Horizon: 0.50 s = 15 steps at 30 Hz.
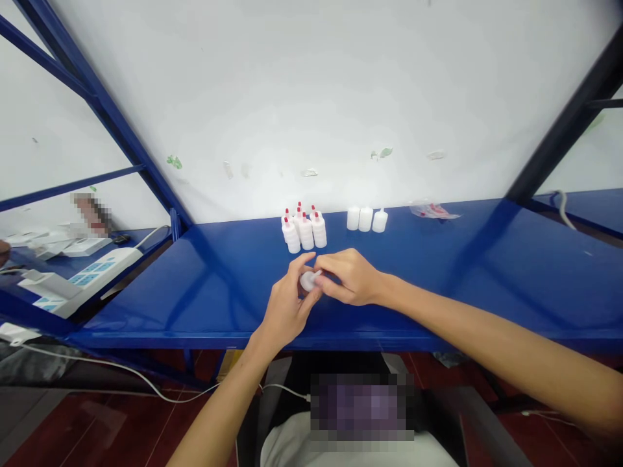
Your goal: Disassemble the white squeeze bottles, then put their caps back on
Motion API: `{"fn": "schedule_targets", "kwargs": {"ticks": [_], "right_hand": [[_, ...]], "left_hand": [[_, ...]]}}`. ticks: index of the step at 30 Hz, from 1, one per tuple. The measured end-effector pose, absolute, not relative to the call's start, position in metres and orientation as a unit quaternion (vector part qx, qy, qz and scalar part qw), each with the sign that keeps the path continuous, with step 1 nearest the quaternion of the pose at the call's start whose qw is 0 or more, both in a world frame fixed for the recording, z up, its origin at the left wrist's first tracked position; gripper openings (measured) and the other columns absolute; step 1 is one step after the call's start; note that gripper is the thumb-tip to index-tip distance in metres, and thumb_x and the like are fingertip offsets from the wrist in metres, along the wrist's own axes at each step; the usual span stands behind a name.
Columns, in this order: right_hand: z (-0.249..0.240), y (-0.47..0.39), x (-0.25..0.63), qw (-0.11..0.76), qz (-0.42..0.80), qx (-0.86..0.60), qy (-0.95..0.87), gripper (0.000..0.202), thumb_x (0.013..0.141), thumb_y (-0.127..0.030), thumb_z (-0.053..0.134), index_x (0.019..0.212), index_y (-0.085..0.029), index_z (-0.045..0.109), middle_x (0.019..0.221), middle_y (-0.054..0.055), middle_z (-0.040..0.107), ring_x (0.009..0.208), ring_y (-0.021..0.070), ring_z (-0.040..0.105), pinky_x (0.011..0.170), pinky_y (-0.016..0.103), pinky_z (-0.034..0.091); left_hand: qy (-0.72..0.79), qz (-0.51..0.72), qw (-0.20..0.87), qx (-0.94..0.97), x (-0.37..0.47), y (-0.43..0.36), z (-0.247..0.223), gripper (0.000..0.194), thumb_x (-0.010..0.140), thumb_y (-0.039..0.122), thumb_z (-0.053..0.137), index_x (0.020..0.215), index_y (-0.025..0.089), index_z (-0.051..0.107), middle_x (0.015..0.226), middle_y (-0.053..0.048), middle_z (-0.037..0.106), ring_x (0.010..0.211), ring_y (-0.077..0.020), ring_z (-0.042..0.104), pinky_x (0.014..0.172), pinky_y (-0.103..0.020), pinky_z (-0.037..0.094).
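Over the front part of the blue table, my left hand (pixel 291 301) is wrapped round a small white squeeze bottle (pixel 308 281), its top tilted toward my right hand. The fingers of my right hand (pixel 348 277) are pinched at the bottle's narrow nozzle (pixel 317 275); whether a cap is between them is hidden. Just beyond my hands stand several white squeeze bottles (pixel 305 232) with red-tipped nozzles, packed close together. Right of these are three white bottles (pixel 366 220) without red tips, the rightmost showing a bare nozzle.
A clear plastic bag (pixel 433 210) with red bits in it lies at the back right of the blue table (pixel 233 272). Blue frame posts (pixel 121 123) rise at the left. A power strip (pixel 92 279) sits on the neighbouring table, where part of another person's hand (pixel 4 251) shows.
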State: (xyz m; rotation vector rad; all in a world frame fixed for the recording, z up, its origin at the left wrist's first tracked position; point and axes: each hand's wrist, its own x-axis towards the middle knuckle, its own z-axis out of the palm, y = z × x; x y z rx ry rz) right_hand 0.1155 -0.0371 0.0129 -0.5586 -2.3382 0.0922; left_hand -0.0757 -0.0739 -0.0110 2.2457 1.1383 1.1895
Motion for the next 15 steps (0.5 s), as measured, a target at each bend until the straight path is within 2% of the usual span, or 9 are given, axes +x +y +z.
{"fn": "schedule_targets", "kwargs": {"ticks": [3, 5, 7, 8, 9, 10, 12, 14, 15], "right_hand": [[0.01, -0.037, 0.11, 0.382, 0.064, -0.215, -0.897, 0.025, 0.096, -0.031, 0.037, 0.075, -0.021, 0.047, 0.067, 0.0, 0.053, 0.058, 0.013, 0.044, 0.058, 0.027, 0.034], [0.013, -0.023, 0.125, 0.423, 0.058, -0.281, -0.859, 0.028, 0.097, -0.034, 0.038, 0.073, -0.022, 0.045, 0.065, 0.0, 0.051, 0.057, 0.0132, 0.043, 0.058, 0.028, 0.034], [0.018, -0.002, 0.152, 0.483, 0.017, -0.393, -0.782, 0.031, 0.095, -0.037, 0.039, 0.068, -0.023, 0.042, 0.06, -0.001, 0.047, 0.056, 0.0143, 0.042, 0.057, 0.029, 0.033], [0.02, 0.01, 0.168, 0.508, -0.013, -0.447, -0.736, 0.032, 0.094, -0.038, 0.04, 0.067, -0.023, 0.04, 0.06, 0.0, 0.046, 0.057, 0.0151, 0.043, 0.058, 0.03, 0.033], [0.022, 0.021, 0.183, 0.526, -0.043, -0.489, -0.695, 0.031, 0.094, -0.039, 0.041, 0.066, -0.024, 0.04, 0.061, 0.001, 0.047, 0.059, 0.016, 0.044, 0.06, 0.031, 0.033], [0.023, 0.032, 0.199, 0.534, -0.074, -0.52, -0.662, 0.031, 0.093, -0.04, 0.042, 0.066, -0.024, 0.039, 0.064, 0.002, 0.049, 0.062, 0.0169, 0.045, 0.062, 0.032, 0.034], [0.021, 0.05, 0.223, 0.543, -0.109, -0.566, -0.61, 0.031, 0.092, -0.04, 0.043, 0.066, -0.024, 0.038, 0.067, 0.003, 0.051, 0.065, 0.0184, 0.047, 0.065, 0.034, 0.035], [0.016, 0.062, 0.237, 0.539, -0.112, -0.595, -0.586, 0.033, 0.093, -0.041, 0.042, 0.065, -0.024, 0.038, 0.067, 0.003, 0.051, 0.066, 0.0188, 0.048, 0.066, 0.034, 0.036], [0.013, 0.066, 0.24, 0.531, -0.109, -0.608, -0.58, 0.033, 0.093, -0.041, 0.041, 0.065, -0.024, 0.038, 0.068, 0.003, 0.052, 0.067, 0.0191, 0.048, 0.066, 0.034, 0.036]], "left_hand": [[0.387, 0.442, 0.156, 0.794, -0.077, -0.076, -0.012, 0.056, 0.094, 0.038, 0.06, 0.142, 0.024, 0.036, 0.111, -0.005, 0.068, 0.092, -0.0164, 0.063, 0.083, -0.029, 0.049], [0.415, 0.456, 0.122, 0.778, -0.078, -0.075, -0.009, 0.046, 0.092, 0.04, 0.062, 0.133, 0.023, 0.048, 0.109, -0.005, 0.068, 0.094, -0.0183, 0.061, 0.086, -0.032, 0.047], [0.462, 0.478, 0.085, 0.742, -0.08, -0.068, 0.0, 0.022, 0.095, 0.041, 0.056, 0.095, 0.021, 0.066, 0.088, -0.003, 0.068, 0.087, -0.0184, 0.06, 0.086, -0.033, 0.045], [0.486, 0.493, 0.073, 0.718, -0.083, -0.062, 0.006, 0.035, 0.096, 0.041, 0.052, 0.071, 0.02, 0.062, 0.073, -0.002, 0.063, 0.079, -0.0173, 0.058, 0.083, -0.033, 0.044], [0.502, 0.51, 0.07, 0.695, -0.085, -0.054, 0.012, 0.048, 0.097, 0.042, 0.048, 0.055, 0.019, 0.052, 0.061, -0.001, 0.055, 0.07, -0.016, 0.054, 0.078, -0.032, 0.043], [0.511, 0.52, 0.086, 0.679, -0.088, -0.044, 0.018, 0.053, 0.098, 0.043, 0.045, 0.051, 0.019, 0.045, 0.053, 0.0, 0.047, 0.061, -0.0145, 0.05, 0.07, -0.03, 0.042], [0.526, 0.531, 0.107, 0.656, -0.093, -0.019, 0.028, 0.047, 0.097, 0.046, 0.045, 0.058, 0.019, 0.048, 0.052, 0.003, 0.04, 0.053, -0.0125, 0.042, 0.058, -0.027, 0.037], [0.534, 0.524, 0.084, 0.659, -0.095, 0.005, 0.033, 0.025, 0.091, 0.043, 0.056, 0.083, 0.019, 0.057, 0.062, 0.005, 0.047, 0.056, -0.0119, 0.045, 0.059, -0.026, 0.037], [0.543, 0.506, 0.068, 0.667, -0.096, 0.015, 0.034, 0.024, 0.088, 0.043, 0.059, 0.094, 0.02, 0.058, 0.069, 0.004, 0.051, 0.06, -0.0122, 0.048, 0.062, -0.025, 0.038]]}}
